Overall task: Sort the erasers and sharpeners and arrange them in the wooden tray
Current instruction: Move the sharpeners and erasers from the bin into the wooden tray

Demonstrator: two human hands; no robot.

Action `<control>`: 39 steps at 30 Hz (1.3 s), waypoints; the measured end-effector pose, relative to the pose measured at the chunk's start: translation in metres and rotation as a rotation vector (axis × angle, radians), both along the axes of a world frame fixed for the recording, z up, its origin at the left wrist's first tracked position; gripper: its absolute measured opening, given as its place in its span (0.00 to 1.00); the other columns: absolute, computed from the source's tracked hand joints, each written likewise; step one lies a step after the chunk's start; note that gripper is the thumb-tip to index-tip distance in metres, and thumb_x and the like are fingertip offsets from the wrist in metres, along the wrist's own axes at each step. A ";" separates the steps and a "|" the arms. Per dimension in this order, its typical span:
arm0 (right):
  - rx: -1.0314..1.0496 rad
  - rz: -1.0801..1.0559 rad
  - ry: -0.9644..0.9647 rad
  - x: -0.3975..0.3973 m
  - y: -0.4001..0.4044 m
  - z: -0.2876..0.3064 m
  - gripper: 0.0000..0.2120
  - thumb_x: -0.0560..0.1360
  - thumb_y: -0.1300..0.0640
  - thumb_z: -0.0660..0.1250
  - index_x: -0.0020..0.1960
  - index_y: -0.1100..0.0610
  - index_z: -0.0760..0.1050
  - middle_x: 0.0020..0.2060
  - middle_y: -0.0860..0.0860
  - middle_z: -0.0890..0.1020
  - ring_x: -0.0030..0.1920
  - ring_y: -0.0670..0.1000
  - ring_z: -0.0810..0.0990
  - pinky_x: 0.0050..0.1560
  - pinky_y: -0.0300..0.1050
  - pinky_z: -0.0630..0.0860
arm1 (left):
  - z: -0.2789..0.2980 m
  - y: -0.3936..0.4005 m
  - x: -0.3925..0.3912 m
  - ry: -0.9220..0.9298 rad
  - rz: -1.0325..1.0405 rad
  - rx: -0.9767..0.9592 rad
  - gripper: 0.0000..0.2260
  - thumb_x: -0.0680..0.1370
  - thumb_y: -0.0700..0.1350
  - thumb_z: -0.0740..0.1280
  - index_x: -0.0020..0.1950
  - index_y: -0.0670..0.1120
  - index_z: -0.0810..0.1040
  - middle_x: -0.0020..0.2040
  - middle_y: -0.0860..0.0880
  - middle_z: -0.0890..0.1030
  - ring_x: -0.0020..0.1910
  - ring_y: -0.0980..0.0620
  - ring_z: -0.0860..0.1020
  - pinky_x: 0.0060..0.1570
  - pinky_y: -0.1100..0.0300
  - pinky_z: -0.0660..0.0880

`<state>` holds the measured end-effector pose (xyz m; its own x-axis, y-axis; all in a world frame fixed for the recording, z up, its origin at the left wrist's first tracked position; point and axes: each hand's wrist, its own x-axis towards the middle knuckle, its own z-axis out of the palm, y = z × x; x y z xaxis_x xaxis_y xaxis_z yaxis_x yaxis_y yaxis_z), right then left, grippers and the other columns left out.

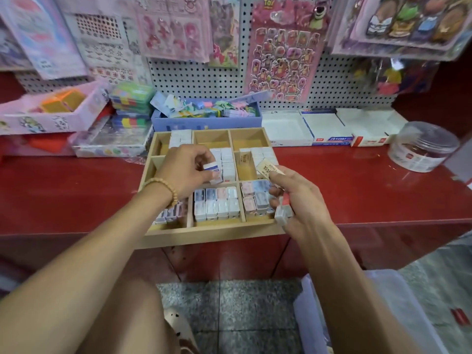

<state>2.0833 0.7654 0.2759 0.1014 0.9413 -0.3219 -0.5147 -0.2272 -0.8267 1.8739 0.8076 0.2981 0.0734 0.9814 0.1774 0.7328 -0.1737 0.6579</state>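
While the left hand (pixel 186 166) hovers over the wooden tray's (pixel 204 235) middle row, its fingers curl round a white eraser w/ blue band (pixel 212 167), pinched just above the white erasers (pixel 228 164) packed in the centre compartment. Front compartments hold pastel sharpeners (pixel 217 204). Right hand (pixel 298 200), at tray's right edge, pinches a cream eraser (pixel 268 168) betw. thumb & forefinger; lower fingers grip a grey-and-red eraser (pixel 283 210).

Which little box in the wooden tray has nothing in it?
The back middle compartment of the light wooden tray looks bare, showing only wood. The back right one seems bare too; the others hold small erasers.
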 end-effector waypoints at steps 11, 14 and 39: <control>0.035 0.009 -0.086 0.001 0.006 0.001 0.08 0.72 0.63 0.75 0.50 0.60 0.84 0.42 0.57 0.82 0.30 0.46 0.71 0.25 0.37 0.70 | 0.002 0.018 0.006 0.216 -0.049 -0.019 0.06 0.75 0.48 0.72 0.43 0.47 0.85 0.39 0.57 0.79 0.40 0.59 0.76 0.45 0.65 0.71; 0.044 0.027 -0.093 0.003 0.005 0.001 0.10 0.70 0.63 0.75 0.51 0.61 0.84 0.38 0.56 0.80 0.30 0.46 0.70 0.25 0.36 0.71 | 0.001 0.021 0.004 0.174 -0.071 -0.066 0.05 0.77 0.45 0.70 0.45 0.46 0.85 0.41 0.57 0.80 0.42 0.60 0.76 0.48 0.63 0.70; 0.162 0.051 -0.358 0.029 0.040 0.023 0.03 0.73 0.66 0.73 0.46 0.64 0.82 0.26 0.50 0.76 0.25 0.46 0.69 0.26 0.39 0.70 | 0.042 0.047 0.059 -0.367 -0.323 -0.180 0.13 0.71 0.29 0.72 0.48 0.45 0.82 0.41 0.46 0.80 0.31 0.56 0.81 0.34 0.63 0.80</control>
